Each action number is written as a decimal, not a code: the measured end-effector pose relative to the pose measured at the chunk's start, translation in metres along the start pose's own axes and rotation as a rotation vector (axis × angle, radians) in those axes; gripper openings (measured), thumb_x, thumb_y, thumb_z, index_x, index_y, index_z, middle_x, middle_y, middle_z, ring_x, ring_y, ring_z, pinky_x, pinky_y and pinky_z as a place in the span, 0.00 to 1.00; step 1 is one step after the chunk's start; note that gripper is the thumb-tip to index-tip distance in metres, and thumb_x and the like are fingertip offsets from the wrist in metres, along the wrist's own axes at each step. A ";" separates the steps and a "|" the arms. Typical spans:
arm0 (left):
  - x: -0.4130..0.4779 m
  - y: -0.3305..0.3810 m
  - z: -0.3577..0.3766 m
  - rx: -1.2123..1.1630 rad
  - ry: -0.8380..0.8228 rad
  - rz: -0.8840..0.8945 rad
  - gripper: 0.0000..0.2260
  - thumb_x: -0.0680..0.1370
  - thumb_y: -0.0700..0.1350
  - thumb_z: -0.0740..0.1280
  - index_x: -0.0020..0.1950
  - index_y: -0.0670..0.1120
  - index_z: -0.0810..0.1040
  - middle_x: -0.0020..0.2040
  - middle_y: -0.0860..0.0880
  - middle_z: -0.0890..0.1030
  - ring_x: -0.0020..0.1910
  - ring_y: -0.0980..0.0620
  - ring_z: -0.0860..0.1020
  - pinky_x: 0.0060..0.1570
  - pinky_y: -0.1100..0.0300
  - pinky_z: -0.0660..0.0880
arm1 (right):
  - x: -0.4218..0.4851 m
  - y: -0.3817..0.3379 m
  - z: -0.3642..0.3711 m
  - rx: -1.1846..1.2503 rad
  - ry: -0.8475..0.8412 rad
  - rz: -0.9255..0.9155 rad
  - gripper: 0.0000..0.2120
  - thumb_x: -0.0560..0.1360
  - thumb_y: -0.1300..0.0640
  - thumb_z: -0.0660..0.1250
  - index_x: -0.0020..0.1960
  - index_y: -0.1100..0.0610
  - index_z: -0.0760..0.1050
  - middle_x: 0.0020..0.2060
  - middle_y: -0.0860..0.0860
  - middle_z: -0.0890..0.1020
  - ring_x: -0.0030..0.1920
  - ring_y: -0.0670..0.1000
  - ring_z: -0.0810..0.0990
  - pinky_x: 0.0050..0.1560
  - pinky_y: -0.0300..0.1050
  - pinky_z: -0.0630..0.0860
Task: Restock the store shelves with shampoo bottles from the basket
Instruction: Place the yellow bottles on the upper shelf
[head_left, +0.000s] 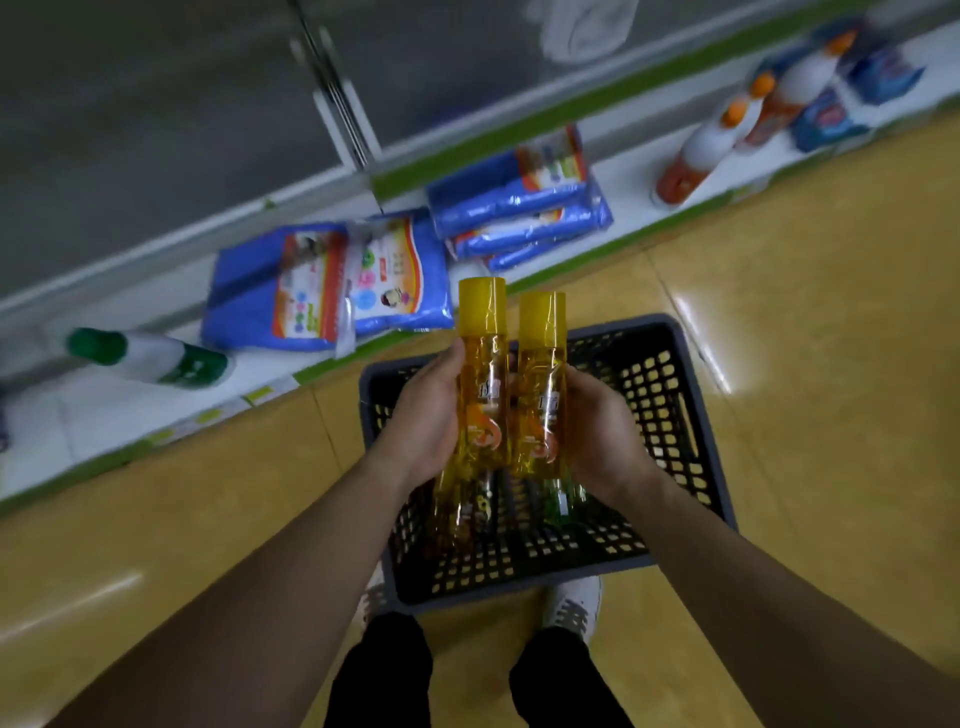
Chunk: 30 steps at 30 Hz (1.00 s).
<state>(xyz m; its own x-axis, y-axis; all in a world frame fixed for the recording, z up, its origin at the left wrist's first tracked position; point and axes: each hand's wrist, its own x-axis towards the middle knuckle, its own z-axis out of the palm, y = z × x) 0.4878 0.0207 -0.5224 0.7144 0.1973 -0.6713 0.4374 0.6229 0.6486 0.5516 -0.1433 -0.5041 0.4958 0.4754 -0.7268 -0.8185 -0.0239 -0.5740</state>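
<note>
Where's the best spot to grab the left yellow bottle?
Round its middle, from the left. The left yellow bottle is tall and slim, so the left hand wraps its straight body; the right yellow bottle sits close on the other side.

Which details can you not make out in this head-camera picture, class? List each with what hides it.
1. Head view, basket contents: mostly hidden by the left hand, the right hand and the left bottle and right bottle they hold.
2. Head view, bottle label text: too small and blurred.
3. Head view, blue packs print: motion blur.
4. Head view, shoes: partly hidden by the basket.
</note>
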 end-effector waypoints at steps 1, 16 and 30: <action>-0.010 0.015 0.003 0.006 -0.005 0.030 0.22 0.82 0.57 0.61 0.74 0.49 0.70 0.71 0.47 0.76 0.72 0.46 0.72 0.72 0.41 0.65 | -0.009 -0.012 0.011 -0.015 -0.023 -0.008 0.21 0.85 0.51 0.51 0.65 0.60 0.77 0.53 0.58 0.85 0.55 0.60 0.83 0.56 0.57 0.79; -0.156 0.213 0.020 -0.043 -0.135 0.236 0.21 0.85 0.53 0.56 0.71 0.42 0.72 0.62 0.39 0.81 0.58 0.41 0.82 0.55 0.45 0.79 | -0.119 -0.145 0.165 -0.114 -0.276 -0.287 0.24 0.83 0.44 0.52 0.71 0.57 0.72 0.63 0.59 0.81 0.62 0.59 0.80 0.64 0.58 0.75; -0.249 0.298 0.006 0.054 0.030 0.552 0.20 0.76 0.51 0.69 0.66 0.49 0.74 0.59 0.44 0.83 0.58 0.45 0.82 0.61 0.44 0.77 | -0.176 -0.180 0.285 -0.507 -0.347 -0.555 0.23 0.74 0.60 0.73 0.63 0.56 0.64 0.48 0.50 0.84 0.43 0.44 0.85 0.40 0.36 0.79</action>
<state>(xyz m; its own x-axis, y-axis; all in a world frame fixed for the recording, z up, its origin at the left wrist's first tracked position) 0.4431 0.1531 -0.1598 0.8302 0.5050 -0.2360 0.0308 0.3813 0.9239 0.5290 0.0283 -0.1655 0.6035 0.7773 -0.1780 -0.2100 -0.0604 -0.9758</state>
